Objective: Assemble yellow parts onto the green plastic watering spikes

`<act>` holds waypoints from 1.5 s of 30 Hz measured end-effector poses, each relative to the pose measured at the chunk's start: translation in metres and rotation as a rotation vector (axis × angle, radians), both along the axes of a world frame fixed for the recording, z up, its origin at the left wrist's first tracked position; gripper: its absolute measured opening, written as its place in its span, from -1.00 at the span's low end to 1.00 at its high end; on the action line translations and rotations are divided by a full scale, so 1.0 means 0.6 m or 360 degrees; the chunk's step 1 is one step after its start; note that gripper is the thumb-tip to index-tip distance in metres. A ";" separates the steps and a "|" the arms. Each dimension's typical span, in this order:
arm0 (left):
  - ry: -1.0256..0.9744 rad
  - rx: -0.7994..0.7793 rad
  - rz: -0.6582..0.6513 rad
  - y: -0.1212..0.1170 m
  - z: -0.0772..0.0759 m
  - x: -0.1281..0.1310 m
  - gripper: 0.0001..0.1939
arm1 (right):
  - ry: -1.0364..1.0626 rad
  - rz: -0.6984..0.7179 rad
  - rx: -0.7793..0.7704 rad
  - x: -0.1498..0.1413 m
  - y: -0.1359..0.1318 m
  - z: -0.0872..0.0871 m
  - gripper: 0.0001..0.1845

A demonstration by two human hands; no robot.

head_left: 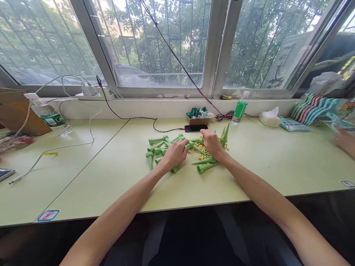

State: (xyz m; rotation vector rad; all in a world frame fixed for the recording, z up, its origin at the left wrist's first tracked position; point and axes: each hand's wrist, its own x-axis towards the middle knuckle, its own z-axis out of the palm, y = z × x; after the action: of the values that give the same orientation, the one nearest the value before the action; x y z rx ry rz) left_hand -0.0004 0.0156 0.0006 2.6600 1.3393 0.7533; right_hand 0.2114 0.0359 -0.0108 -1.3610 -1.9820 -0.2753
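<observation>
My left hand (176, 153) is closed on a green plastic watering spike (190, 145), which pokes out beyond the fingertips. To its left lies a loose pile of similar green spikes (149, 160), cone-shaped with wide open collars. My right hand (213, 142) has its fingers bent together above small yellow plastic pieces (203, 156). A bit of green shows at its fingertips, but I cannot make out what it pinches. More spikes lie under and beside this hand, including one by the wrist (206, 168) and one pointing up (226, 133).
Behind the pile are a phone (195, 128) on a cable and a small box of green foil (198, 117). Water bottles (240, 108) and tissues (270, 117) stand farther back. Hangers (314, 109) and another person's blurred hand (345, 142) are at right. A white cable (69, 146) crosses the left.
</observation>
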 end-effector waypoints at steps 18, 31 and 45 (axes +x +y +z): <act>-0.0239 0.0061 -0.0018 -0.007 0.003 0.004 -0.67 | 0.0274 0.0050 -0.0009 -0.001 0.006 -0.008 -0.59; -0.0694 -0.0270 -0.0052 -0.003 0.007 0.007 -0.60 | 0.0429 0.0111 0.0345 -0.006 0.004 -0.003 -0.63; -0.1376 -0.1036 -0.0263 -0.001 0.011 0.010 -0.46 | 0.0290 0.0469 0.0243 -0.050 -0.039 0.006 -0.74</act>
State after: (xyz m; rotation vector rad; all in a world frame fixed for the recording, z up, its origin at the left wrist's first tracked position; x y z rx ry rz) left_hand 0.0054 0.0150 0.0075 1.6032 0.8860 1.0353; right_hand 0.1814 0.0127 -0.0073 -0.9485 -1.9335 -0.1545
